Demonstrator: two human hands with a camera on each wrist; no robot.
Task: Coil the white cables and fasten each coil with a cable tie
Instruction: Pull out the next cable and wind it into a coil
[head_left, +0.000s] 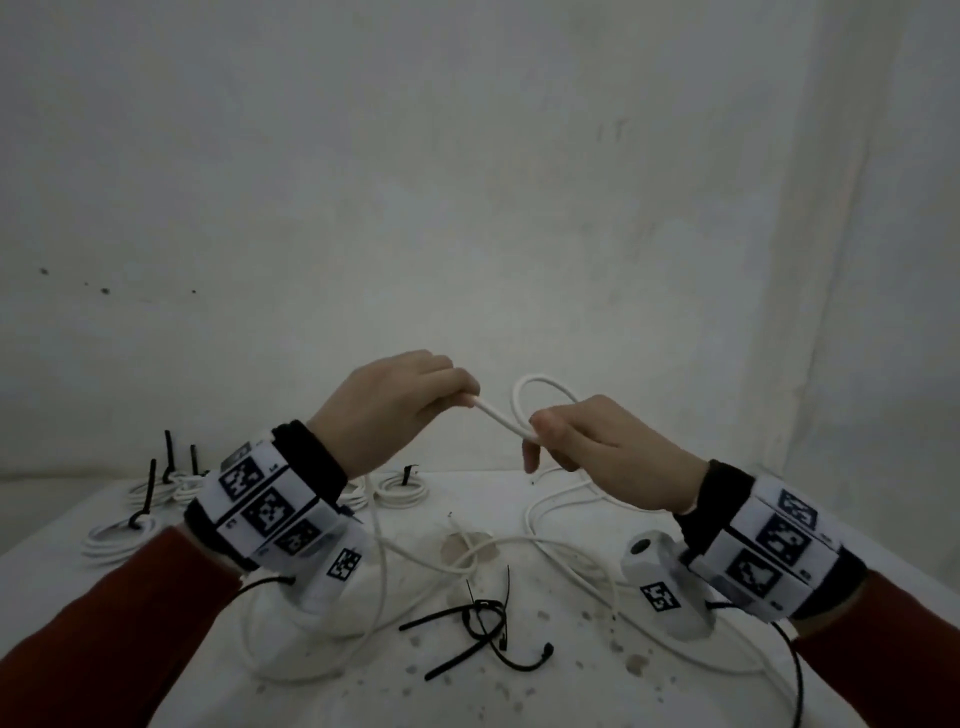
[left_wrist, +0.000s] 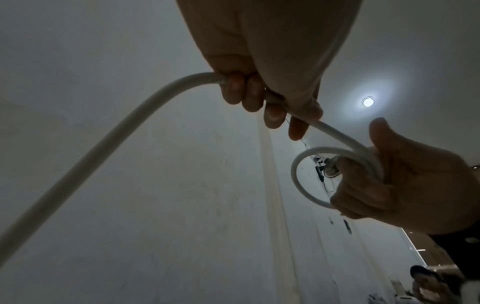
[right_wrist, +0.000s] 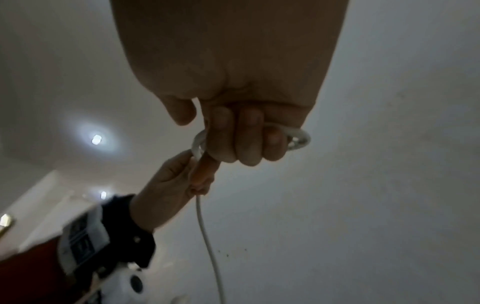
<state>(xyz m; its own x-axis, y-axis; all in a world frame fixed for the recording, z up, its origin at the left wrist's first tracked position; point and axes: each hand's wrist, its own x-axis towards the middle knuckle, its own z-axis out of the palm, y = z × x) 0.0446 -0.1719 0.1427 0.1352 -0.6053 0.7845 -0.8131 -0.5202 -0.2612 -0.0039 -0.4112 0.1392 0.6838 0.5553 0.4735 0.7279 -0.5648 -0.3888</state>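
Across the lower half of the head view, a white table (head_left: 519, 696), stained and speckled. Spread over its middle and right, loose white cables (head_left: 571, 558) in tangled loops. At the left edge of the frame, finished coils (head_left: 111, 538), each bound with a black tie, more of them further back toward the centre. Raised above the table, mid-frame, the left hand (head_left: 384, 405) and the right hand (head_left: 608, 457), near each other but apart, both in red sleeves with marker-printed wristbands. Between them, 1 white cable (head_left: 496, 415), held in the air. Left grip closed around the cable, fingers (left_wrist: 235, 88) curled over it, the rest trailing down toward the table. Right grip clamped on a small loop (head_left: 540, 389) of the same cable, thumb pressed on top where the strands cross. Low centre of the frame, a heap of loose black cable ties (head_left: 485, 621) on the table.
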